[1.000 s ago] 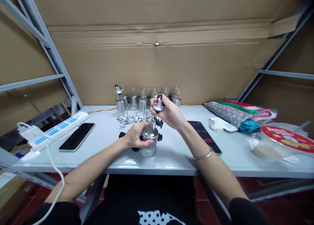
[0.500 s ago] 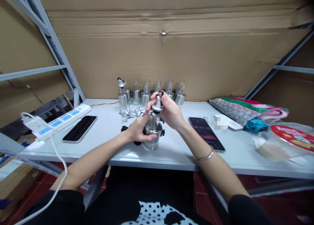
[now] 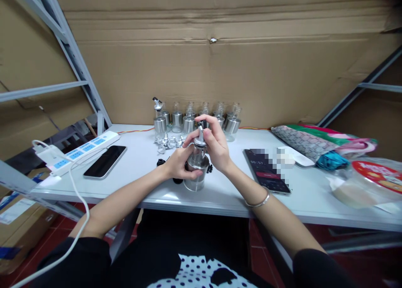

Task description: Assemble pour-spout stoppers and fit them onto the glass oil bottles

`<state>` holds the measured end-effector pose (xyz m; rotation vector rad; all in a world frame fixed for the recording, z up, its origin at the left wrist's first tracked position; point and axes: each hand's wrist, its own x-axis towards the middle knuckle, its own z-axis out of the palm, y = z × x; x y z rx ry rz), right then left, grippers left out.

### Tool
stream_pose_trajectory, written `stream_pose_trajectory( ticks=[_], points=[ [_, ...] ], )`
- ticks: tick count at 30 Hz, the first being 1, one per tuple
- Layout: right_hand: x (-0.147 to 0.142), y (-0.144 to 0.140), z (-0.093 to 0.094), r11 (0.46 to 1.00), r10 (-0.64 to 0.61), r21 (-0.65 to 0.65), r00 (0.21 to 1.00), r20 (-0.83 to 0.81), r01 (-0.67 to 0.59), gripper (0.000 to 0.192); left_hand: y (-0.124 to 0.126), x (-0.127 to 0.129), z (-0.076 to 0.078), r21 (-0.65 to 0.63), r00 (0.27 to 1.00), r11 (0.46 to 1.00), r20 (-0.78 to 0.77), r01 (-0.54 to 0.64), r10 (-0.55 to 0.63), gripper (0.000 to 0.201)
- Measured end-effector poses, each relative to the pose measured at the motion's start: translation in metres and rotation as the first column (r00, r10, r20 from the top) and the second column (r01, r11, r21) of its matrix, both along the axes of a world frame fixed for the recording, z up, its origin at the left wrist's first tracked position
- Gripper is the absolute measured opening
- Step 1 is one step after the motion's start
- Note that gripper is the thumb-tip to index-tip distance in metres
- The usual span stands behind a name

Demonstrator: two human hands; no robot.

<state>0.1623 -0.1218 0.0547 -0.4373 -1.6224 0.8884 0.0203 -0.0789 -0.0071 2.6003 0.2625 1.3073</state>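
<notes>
A glass and steel bottle (image 3: 196,172) stands on the white table (image 3: 220,195), with my left hand (image 3: 177,162) wrapped around its body. A metal spout cap (image 3: 200,136) sits on the bottle's neck, and my right hand (image 3: 213,147) grips it from above. Behind them stands a row of several similar bottles (image 3: 194,120); the leftmost one (image 3: 159,118) carries a spout. Loose silver caps (image 3: 169,142) lie in front of the row. Small black stoppers (image 3: 210,168) lie beside the held bottle.
A black phone (image 3: 105,161) and a white power strip (image 3: 75,151) with a white cable lie at the left. At the right are a phone with a lit screen (image 3: 266,172), a folded patterned bag (image 3: 314,147) and a plastic bag with a red label (image 3: 367,181). Cardboard covers the wall behind.
My right hand has brought the spout cap down from above the bottle onto its neck. My left hand has kept hold of the bottle.
</notes>
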Motion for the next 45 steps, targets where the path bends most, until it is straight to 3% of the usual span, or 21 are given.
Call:
stream_pose_trajectory(
  ticks=[4,9,16,20,26,30,35,37,40,45],
  points=[
    [-0.001,0.002,-0.002,0.999,0.004,-0.04,0.999,-0.036,-0.005,0.034,0.001,0.0,0.0,0.005,1.0,1.0,-0.024,-0.013,0.013,0.052],
    [0.001,0.002,-0.009,1.0,-0.009,0.019,0.999,-0.04,0.01,0.029,0.001,0.0,-0.001,-0.024,0.998,1.0,-0.053,-0.019,0.017,0.054],
    [-0.004,0.003,-0.013,0.997,-0.06,0.04,0.995,-0.08,0.063,0.024,0.0,0.002,-0.002,-0.034,1.0,0.999,-0.018,0.004,-0.004,0.042],
    [-0.005,0.003,-0.013,0.998,-0.066,0.012,0.994,-0.085,0.067,0.024,0.002,0.0,0.0,-0.055,0.999,0.999,-0.044,-0.004,0.001,0.047],
    [-0.003,0.003,-0.009,1.0,-0.031,-0.009,0.994,-0.107,0.03,0.035,-0.012,-0.001,0.011,-0.117,0.984,0.989,-0.164,-0.095,0.075,0.062],
    [0.006,0.019,-0.003,0.982,-0.184,-0.026,0.931,-0.317,0.185,0.041,-0.02,0.001,0.033,-0.063,0.987,0.985,-0.051,-0.158,0.155,0.054],
    [0.024,0.046,-0.004,0.925,-0.379,-0.128,0.844,-0.379,0.357,0.037,0.015,-0.009,0.084,-0.121,0.894,0.914,0.192,-0.387,0.405,0.058],
    [0.027,0.053,-0.007,0.919,-0.395,-0.154,0.835,-0.384,0.364,0.038,0.04,-0.018,0.095,-0.14,0.839,0.872,0.236,-0.47,0.49,0.055],
    [0.026,0.055,-0.01,0.922,-0.386,-0.157,0.843,-0.376,0.353,0.038,0.076,-0.029,0.089,-0.21,0.762,0.799,0.24,-0.564,0.601,0.05],
    [0.022,0.049,-0.009,0.931,-0.366,-0.137,0.873,-0.324,0.34,0.035,0.111,-0.032,0.059,-0.279,0.705,0.692,0.069,-0.665,0.706,0.048]
  ],
)
